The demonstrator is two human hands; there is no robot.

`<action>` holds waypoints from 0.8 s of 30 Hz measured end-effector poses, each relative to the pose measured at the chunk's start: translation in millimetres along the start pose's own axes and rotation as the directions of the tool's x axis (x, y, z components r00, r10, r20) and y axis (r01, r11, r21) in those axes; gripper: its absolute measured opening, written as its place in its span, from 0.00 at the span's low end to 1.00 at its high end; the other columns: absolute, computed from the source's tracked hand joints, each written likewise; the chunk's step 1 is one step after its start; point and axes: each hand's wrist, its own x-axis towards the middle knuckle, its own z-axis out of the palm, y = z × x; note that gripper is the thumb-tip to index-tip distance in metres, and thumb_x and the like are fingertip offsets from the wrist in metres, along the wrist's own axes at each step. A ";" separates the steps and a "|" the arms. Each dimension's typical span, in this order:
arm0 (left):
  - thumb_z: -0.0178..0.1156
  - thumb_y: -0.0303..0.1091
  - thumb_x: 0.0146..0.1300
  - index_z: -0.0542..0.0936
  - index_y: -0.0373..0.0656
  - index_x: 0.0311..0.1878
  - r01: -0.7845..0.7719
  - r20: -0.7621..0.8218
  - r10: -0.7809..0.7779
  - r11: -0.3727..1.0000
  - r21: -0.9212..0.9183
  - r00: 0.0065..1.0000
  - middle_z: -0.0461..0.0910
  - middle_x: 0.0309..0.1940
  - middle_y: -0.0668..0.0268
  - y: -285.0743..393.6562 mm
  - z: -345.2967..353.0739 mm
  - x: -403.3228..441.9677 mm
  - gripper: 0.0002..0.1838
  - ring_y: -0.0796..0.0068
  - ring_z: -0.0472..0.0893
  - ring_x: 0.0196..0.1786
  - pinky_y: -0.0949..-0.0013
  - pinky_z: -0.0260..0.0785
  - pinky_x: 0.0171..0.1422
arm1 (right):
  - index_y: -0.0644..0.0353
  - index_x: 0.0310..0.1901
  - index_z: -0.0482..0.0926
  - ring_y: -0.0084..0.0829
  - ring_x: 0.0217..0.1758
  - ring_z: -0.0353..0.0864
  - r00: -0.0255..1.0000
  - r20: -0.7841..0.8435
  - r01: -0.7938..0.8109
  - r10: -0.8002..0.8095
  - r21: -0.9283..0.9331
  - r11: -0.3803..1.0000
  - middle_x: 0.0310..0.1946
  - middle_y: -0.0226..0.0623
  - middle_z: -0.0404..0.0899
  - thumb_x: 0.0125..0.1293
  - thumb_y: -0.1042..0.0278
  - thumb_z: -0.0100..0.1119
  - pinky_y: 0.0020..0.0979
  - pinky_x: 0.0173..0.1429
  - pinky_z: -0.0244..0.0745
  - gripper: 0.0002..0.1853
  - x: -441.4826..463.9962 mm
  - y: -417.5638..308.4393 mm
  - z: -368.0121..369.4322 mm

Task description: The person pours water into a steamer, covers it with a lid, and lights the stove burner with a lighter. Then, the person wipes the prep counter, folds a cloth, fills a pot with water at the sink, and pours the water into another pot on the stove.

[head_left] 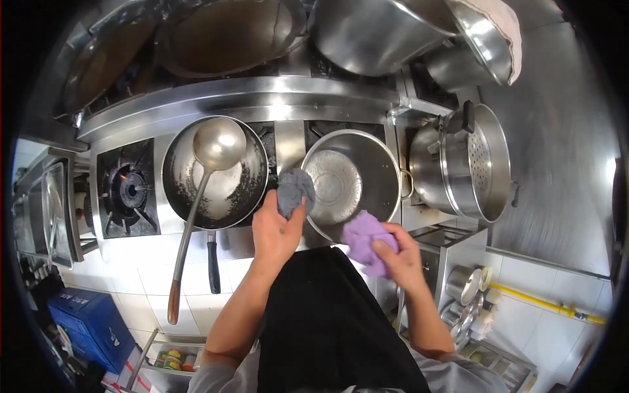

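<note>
My left hand [278, 230] is closed round a crumpled grey cloth [294, 192] at the left rim of a deep steel pot [354, 141]. My right hand [401, 257] grips a bunched purple cloth [368, 243] at the pot's lower right edge. The pot stands on the stove, and its inside looks bare and shiny. To the left, a dark frying pan [219, 219] with a black handle sits on a burner. Across it lies a long ladle [221, 143], bowl side at the back, its wooden handle end jutting out past the stove front.
A lit burner [133, 190] is at the far left. Large woks [229, 33] and a big stockpot [367, 39] stand along the back. On the right is a steamer pot [491, 164] with a perforated insert. A blue crate [92, 327] sits lower left.
</note>
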 end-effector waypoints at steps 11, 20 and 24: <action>0.69 0.37 0.68 0.83 0.35 0.51 -0.200 0.016 0.200 0.966 0.166 0.980 0.87 0.38 0.46 3.2 -10.4 41.0 0.16 0.49 0.88 0.41 0.58 0.77 0.48 | 0.66 0.65 0.77 0.37 0.52 0.85 0.908 -0.415 -0.133 0.058 -0.156 0.979 0.55 0.46 0.84 0.73 0.53 0.67 0.39 0.58 0.80 0.28 31.7 165.1 -66.0; 0.70 0.39 0.66 0.82 0.29 0.49 -0.075 -0.130 0.137 0.914 0.399 0.982 0.86 0.38 0.42 29.9 0.5 25.7 0.20 0.45 0.87 0.42 0.55 0.76 0.51 | 0.64 0.60 0.82 0.23 0.57 0.80 0.674 -0.471 0.510 -0.569 -0.261 0.820 0.56 0.34 0.83 0.75 0.63 0.66 0.28 0.62 0.74 0.18 61.2 -96.5 -244.9; 0.71 0.42 0.65 0.81 0.29 0.45 -0.010 -0.229 0.125 0.894 0.447 0.965 0.86 0.34 0.43 39.1 10.7 14.9 0.21 0.42 0.86 0.39 0.53 0.75 0.49 | 0.64 0.57 0.83 0.24 0.53 0.80 0.447 -0.267 0.691 -0.854 -0.503 0.519 0.48 0.34 0.84 0.74 0.63 0.65 0.28 0.59 0.74 0.16 151.9 -230.6 -334.1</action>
